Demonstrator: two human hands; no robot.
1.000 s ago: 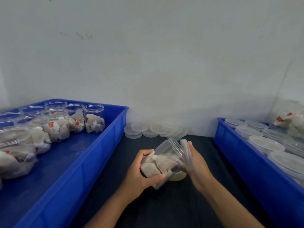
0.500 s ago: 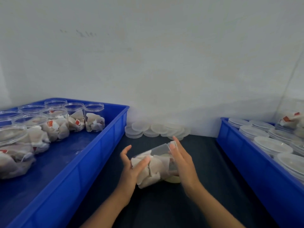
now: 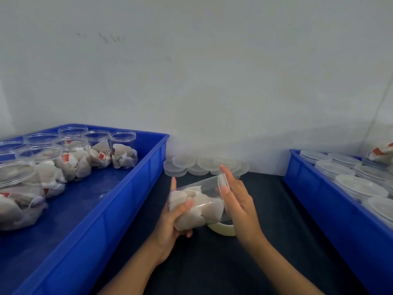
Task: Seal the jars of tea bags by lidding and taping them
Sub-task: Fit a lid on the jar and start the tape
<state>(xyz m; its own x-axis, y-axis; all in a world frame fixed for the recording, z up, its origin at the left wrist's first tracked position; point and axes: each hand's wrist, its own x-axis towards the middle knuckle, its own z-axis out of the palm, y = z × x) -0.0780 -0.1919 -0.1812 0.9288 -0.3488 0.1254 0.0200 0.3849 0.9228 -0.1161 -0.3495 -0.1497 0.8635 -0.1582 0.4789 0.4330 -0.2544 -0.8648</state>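
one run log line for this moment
left hand: grips tilted clear plastic jar | right hand: straight fingers on lid end | tape roll: on mat

Desk (image 3: 265, 241): dark navy, plain. Two crates, left (image 3: 119, 201) and right (image 3: 331, 211): bright blue. Jars (image 3: 123, 150): clear plastic; tea bags (image 3: 125, 156) inside off-white, some with red tags (image 3: 101, 155). Loose lids (image 3: 184, 161): translucent white. Tape roll (image 3: 223, 229): pale cream. Wall (image 3: 191, 71): white, faint grey smudges.

blue trays (image 3: 119, 201) flanking, lid stack (image 3: 204, 165) behind
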